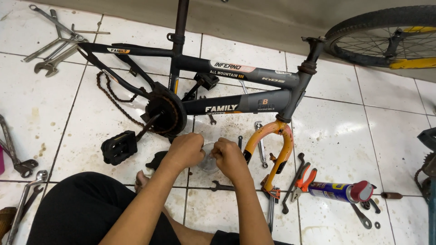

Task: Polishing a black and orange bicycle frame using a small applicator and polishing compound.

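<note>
Item: small clear round container (209, 159), on the tiled floor (336, 131) below the bicycle frame (245, 86). Your left hand (185, 150) and right hand (229, 156) clasp it, fingers closed. Steady it level; twist gently.

We see a small clear plastic container (209, 158) pinched between both fists, held low over the white tiles (its contents too hidden to tell), just below the bicycle frame.

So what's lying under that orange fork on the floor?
Under the orange fork lie white tiles, a silver spanner beside it and a red-ended tool at its tips; anything directly beneath is covered.
</note>
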